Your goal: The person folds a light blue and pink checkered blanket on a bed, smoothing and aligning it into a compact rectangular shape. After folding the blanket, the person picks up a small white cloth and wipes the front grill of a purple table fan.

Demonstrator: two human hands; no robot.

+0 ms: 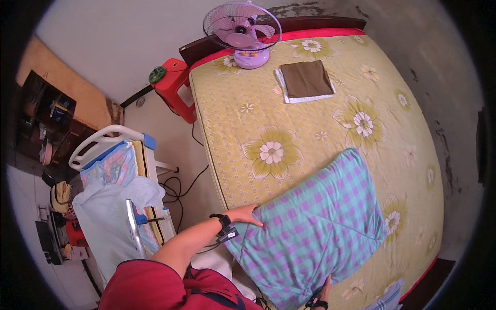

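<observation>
A pillow in a teal and purple checked case (pixel 310 224) lies at a slant over the near edge of a bed with a yellow-green floral sheet (pixel 228 155). My left hand (pixel 245 215) is at its upper left corner, thumb on top and the other fingers hidden beneath or behind the cloth. At the pillow's lower edge is my right hand (pixel 325 291), only partly in view, its fingers mostly hidden by the pillow. Farther up the bed, a folded brown cloth (pixel 305 79) rests on a folded white cloth (pixel 288 99).
A purple fan (pixel 251 59) stands on the bed by the dark headboard (pixel 321 24). Left of the bed are a red plastic stool (pixel 174 91), black cables (pixel 179 190) on the floor and a hospital-type bed (pixel 104 209) with a metal side rail. Folded striped cloth (pixel 387 298) lies at bottom right.
</observation>
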